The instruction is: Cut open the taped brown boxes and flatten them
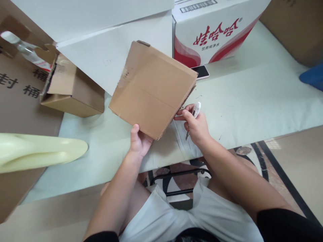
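Note:
A brown cardboard box [153, 89] is held tilted above the pale cloth-covered table. My left hand [141, 141] grips its lower near edge, thumb on the front face and the other fingers hidden behind. Along the box's right side runs a dark, ragged edge. My right hand [194, 122] is closed around a white-handled utility knife [196, 109], whose blade end points down below the palm. Its outstretched fingers reach the lower right edge of the box; whether they press on it I cannot tell.
Behind stands a white and red carton [212, 37] with a phone [202, 72] at its foot. To the left are a smaller open cardboard box [75, 89], a plastic bottle [30, 52] and a pale yellow object [42, 151]. A blue object [313, 77] lies at the right edge.

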The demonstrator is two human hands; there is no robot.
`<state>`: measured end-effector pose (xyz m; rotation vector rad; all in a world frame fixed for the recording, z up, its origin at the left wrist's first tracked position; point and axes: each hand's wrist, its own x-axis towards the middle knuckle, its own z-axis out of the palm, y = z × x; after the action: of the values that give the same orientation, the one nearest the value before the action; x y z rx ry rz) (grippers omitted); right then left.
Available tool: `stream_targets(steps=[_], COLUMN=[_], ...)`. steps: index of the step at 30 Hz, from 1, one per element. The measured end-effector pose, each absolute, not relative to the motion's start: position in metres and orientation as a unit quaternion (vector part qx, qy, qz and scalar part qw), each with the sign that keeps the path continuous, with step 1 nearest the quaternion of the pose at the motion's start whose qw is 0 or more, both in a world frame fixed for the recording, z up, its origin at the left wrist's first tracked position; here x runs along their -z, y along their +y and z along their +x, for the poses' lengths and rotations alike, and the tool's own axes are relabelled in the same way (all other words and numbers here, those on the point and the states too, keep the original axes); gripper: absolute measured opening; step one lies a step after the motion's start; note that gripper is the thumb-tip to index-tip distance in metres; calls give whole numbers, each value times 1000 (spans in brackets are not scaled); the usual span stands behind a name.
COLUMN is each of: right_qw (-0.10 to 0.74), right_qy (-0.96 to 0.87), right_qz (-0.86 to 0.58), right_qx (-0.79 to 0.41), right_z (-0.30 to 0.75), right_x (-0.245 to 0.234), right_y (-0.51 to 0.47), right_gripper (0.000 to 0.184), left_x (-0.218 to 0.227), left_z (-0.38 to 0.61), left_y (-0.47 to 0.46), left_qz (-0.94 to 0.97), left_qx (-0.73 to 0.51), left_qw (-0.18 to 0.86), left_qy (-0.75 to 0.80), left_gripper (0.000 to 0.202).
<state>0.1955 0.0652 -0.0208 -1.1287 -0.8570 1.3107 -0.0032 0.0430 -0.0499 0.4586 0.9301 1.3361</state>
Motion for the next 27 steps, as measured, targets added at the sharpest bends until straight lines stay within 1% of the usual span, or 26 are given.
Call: stream_targets(steps=[3,7,14,17,19,21,23,25,27], right_qw=[533,482,472,451,438,442,464,480,479], right_qy=[-416,-457,-457,-484,-507,-521,-527,-533,-548], right_qz=[-479,-489,-462,-464,-453,-423,-383,-355,-350], right_qx=[-560,-564,-595,-589,-588,-595,-601,-600,-590], right_z=[197,197,194,195,194,192,188,184,182], right_x=[20,21,27,25,22,18,16,14,14], right_y=[64,62,65,62,59,54,51,48,46], right_gripper=[31,32,38,35,30,27,28,30,30], left_x=[56,60,51,47,45,42,39,37,34], left_z=[-6,-9,-2,-2,-4,-6,-8,-9,-10], left_y=[45,47,44,42,41,41,42,42,43], left_qz=[231,255,304,290,274,253,229,210,204], left_qx=[-596,-604,-615,-610,-602,-585,-567,-559,-565], left_qw=[657,640,623,633,652,683,710,720,716], left_qy=[399,399,377,378,370,356,349,352,356], left_gripper=[69,67,75,79,80,83,88,91,92])
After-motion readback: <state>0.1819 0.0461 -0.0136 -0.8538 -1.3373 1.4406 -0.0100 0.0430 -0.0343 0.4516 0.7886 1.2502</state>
